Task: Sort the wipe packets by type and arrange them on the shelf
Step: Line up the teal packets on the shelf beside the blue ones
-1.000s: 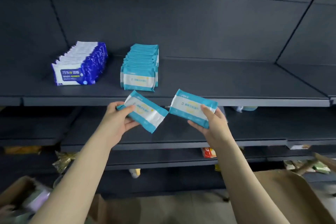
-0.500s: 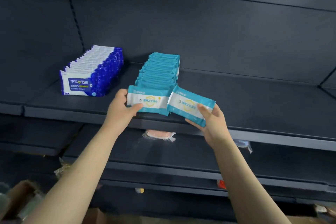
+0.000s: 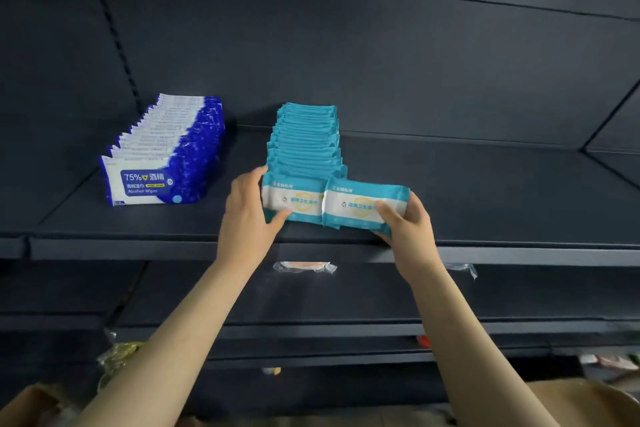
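Both forearms reach up and forward from the bottom of the view to the front of the shelf [image 3: 485,194], converging toward its middle.

The left hand [image 3: 247,215] grips the left packet [image 3: 294,201] at its left end. The thumb lies across the lower front face and the fingers curl over the top corner and behind.

The right hand [image 3: 410,227] grips the right packet [image 3: 360,206] at its right end. The thumb lies on the front face and the fingers wrap under and behind.

Both packets are teal with a white band. They stand on their long edges, side by side, faces toward the person. The right packet's left end overlaps the left packet's right end.

The left packet sits at the front of the teal row [image 3: 304,142], which runs back toward the rear panel. Whether it touches the row's front packet cannot be told from here. The right packet juts out to the right of that row, near the shelf's front lip.

The blue row [image 3: 169,149], marked alcohol wipes, stands well apart to the left on the same shelf.

On the lower shelf [image 3: 519,291], a clear pouch [image 3: 304,268] lies below the hands. A cardboard box [image 3: 581,399] shows at bottom right.
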